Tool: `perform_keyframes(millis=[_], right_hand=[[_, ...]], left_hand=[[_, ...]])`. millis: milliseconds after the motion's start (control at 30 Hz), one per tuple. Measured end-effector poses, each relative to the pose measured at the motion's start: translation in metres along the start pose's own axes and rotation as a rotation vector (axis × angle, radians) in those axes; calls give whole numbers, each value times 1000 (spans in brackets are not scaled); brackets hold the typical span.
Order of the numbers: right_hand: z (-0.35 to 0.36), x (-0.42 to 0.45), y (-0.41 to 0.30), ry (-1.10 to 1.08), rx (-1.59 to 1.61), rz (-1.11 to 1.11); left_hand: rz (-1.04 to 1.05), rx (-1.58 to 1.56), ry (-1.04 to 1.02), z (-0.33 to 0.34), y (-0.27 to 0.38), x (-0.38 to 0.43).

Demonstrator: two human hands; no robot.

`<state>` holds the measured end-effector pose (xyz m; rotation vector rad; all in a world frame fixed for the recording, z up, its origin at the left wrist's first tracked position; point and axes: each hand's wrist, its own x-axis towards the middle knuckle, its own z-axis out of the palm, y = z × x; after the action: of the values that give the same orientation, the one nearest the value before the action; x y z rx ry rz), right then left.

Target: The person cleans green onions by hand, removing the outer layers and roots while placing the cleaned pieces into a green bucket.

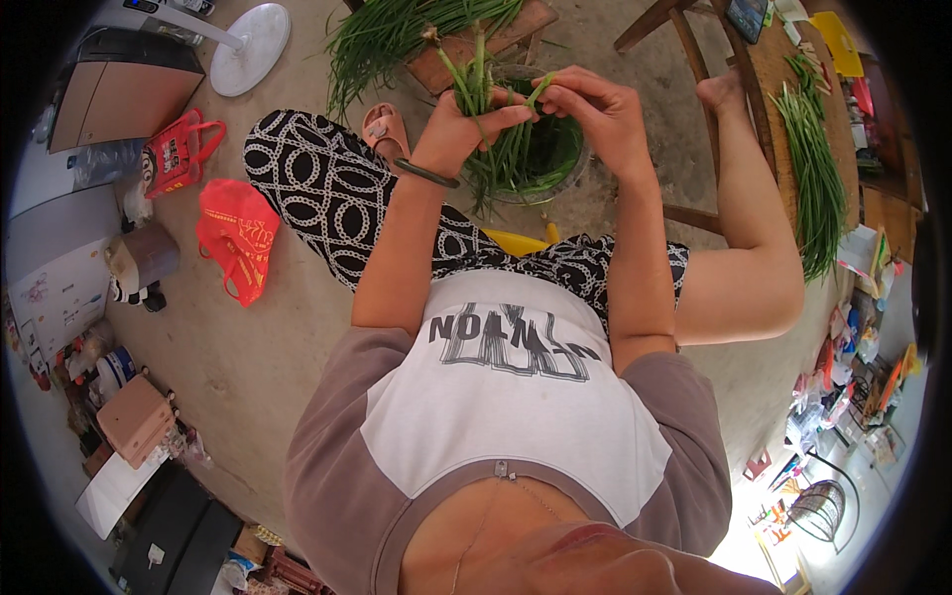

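Observation:
My left hand (465, 126), with a dark bangle at its wrist, is closed around a bunch of long green leafy stalks (476, 82), their pale ends pointing up. My right hand (595, 108) pinches a green strand at the bunch's right side between thumb and fingers. Beneath both hands stands a round tub (573, 167) with loose greens (554, 152) in it; part of the stalks hang over its near left side. A larger pile of long green leaves (387, 44) lies beyond, on and beside a low wooden stool (520, 33).
At the right, a wooden bench (766, 119) bears more long greens (814, 178) and a phone (746, 16). A red plastic bag (236, 238) and a red tote bag (181, 155) lie on the left. A white round stand base (251, 50) is at upper left. A yellow seat edge (513, 242) shows below me.

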<state>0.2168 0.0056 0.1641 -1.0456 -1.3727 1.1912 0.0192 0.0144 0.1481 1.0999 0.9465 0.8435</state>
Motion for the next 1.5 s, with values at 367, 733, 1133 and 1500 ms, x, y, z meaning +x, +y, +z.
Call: perform_keyframes(millis=[367, 733, 1133, 1500], right_hand=[[-21, 3, 28, 15, -639, 357], [3, 4, 2, -13, -129, 26], [-53, 8, -67, 452, -111, -53], [-58, 2, -57, 548, 21, -51]], left_hand=[[10, -186, -77, -11, -2, 3], [-29, -153, -21, -4, -2, 5], [-3, -95, 31, -10, -12, 10], [59, -50, 209, -38, 4, -3]])
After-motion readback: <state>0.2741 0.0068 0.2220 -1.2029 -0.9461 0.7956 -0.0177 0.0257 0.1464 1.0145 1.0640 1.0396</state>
